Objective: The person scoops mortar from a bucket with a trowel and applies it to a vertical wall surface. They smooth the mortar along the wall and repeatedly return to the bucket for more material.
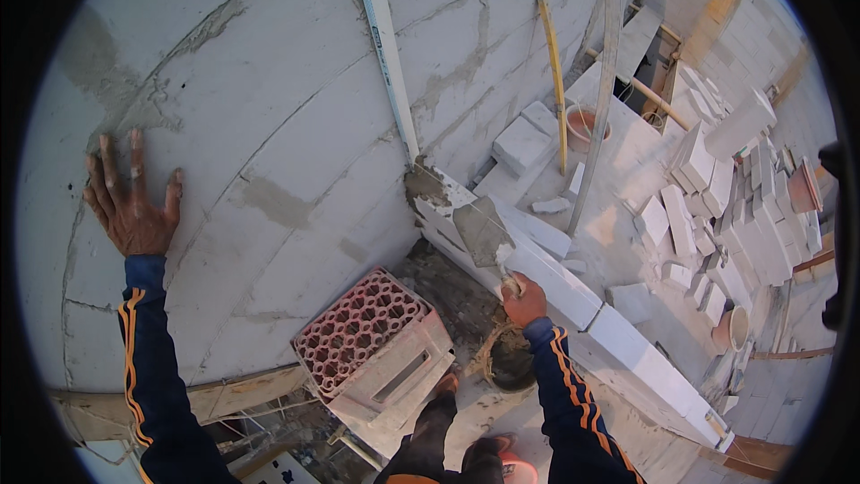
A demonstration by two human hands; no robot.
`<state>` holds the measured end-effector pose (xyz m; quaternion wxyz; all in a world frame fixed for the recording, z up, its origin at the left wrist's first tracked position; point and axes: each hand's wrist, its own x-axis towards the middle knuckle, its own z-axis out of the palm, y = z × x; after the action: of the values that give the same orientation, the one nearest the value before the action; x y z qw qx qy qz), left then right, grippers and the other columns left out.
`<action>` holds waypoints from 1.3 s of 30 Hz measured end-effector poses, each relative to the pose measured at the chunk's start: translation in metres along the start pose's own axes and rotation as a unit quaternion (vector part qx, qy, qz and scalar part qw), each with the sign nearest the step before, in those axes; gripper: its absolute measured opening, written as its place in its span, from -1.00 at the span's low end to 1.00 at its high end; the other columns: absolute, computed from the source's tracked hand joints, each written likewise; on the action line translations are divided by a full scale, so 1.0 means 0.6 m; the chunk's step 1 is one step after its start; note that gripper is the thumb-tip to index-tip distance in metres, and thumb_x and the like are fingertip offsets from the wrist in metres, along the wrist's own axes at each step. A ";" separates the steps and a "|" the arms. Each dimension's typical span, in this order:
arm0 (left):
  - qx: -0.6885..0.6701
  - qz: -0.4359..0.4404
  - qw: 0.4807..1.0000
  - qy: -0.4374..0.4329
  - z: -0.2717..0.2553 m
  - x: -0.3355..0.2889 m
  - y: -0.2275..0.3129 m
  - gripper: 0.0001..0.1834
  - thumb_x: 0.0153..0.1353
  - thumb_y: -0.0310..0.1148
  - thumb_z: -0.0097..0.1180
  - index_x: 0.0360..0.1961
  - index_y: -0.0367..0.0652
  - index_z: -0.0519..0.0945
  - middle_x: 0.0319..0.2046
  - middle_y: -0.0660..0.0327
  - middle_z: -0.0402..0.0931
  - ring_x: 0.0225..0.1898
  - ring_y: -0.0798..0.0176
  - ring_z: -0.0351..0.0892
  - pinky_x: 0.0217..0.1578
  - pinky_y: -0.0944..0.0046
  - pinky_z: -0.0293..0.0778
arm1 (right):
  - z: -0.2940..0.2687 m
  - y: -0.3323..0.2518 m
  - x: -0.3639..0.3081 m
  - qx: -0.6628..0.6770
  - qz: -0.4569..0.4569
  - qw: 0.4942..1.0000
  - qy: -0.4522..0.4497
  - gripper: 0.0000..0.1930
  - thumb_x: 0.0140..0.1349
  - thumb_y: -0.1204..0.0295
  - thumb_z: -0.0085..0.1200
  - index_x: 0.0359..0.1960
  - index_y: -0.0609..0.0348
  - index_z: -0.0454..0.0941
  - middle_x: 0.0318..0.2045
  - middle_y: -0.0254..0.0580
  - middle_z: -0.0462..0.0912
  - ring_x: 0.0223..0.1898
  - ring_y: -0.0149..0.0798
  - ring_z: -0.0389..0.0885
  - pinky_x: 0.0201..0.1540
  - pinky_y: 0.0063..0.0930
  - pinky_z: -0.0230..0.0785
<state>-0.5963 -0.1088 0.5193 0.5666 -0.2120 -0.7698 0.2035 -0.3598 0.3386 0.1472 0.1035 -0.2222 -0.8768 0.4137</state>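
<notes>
My left hand (134, 211) lies flat against the pale block wall (296, 134), its fingers spread. My right hand (525, 299) is closed round the handle of a trowel (484, 231). The trowel's grey, mortar-smeared blade is over the top of a low white block wall (587, 296), close to where that wall meets the tall one. At this corner sits a patch of wet mortar (426, 185). Below my right hand stands a dark bucket (514, 360) with mortar on its rim; my wrist and sleeve partly cover it.
A pink plastic bottle crate (394, 372) stands upturned near my feet. An upright metal strip (387, 54) rests against the wall by the corner. Beyond the low wall are a yellow level-like bar (552, 81), a long pole (602, 99), stacked white blocks (752, 206) and tubs (587, 128).
</notes>
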 end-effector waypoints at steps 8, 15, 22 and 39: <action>0.011 0.023 1.000 0.007 0.019 -0.004 -0.007 -0.22 0.09 0.28 0.06 0.34 0.32 0.29 0.41 0.18 0.04 0.48 0.14 -0.21 0.44 0.10 -0.38 | 0.121 -0.135 0.174 -0.235 -0.031 0.971 -0.025 -0.55 0.07 0.39 0.14 0.07 0.05 0.52 -0.14 0.02 0.53 -0.15 0.06 0.57 -0.14 -0.09 0.47; 0.036 0.021 0.999 0.009 0.022 -0.006 -0.006 -0.24 0.11 0.30 0.00 0.31 0.24 0.36 0.39 0.11 0.07 0.46 0.07 -0.13 0.43 0.06 -0.33 | 0.098 -0.094 0.090 -0.239 0.007 0.971 0.019 -0.53 0.09 0.40 0.14 0.11 -0.03 0.49 -0.16 -0.07 0.50 -0.15 0.00 0.55 -0.16 -0.11 0.46; 0.042 0.025 0.999 -0.003 0.018 -0.001 -0.007 -0.21 0.11 0.35 -0.04 0.32 0.22 0.35 0.38 0.06 0.09 0.46 -0.03 -0.14 0.42 0.01 -0.23 | 0.090 -0.094 0.042 -0.215 0.026 0.975 0.043 -0.55 0.12 0.39 0.13 0.10 -0.03 0.48 -0.16 -0.08 0.50 -0.16 0.05 0.56 -0.17 -0.11 0.47; 0.036 0.018 0.999 -0.007 0.013 0.001 -0.003 -0.17 0.06 0.36 0.02 0.34 0.29 0.30 0.40 0.12 0.07 0.47 0.04 -0.16 0.41 -0.04 -0.22 | 0.200 -0.199 0.164 -0.053 0.252 0.966 -0.027 -0.55 0.12 0.19 0.11 -0.11 0.35 0.58 -0.23 0.27 0.63 -0.13 0.21 0.60 -0.02 -0.09 0.43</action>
<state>-0.6042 -0.1103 0.5184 0.5645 -0.2039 -0.7622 0.2422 -0.5264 0.2368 0.1627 -0.0394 -0.4298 -0.8157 0.3852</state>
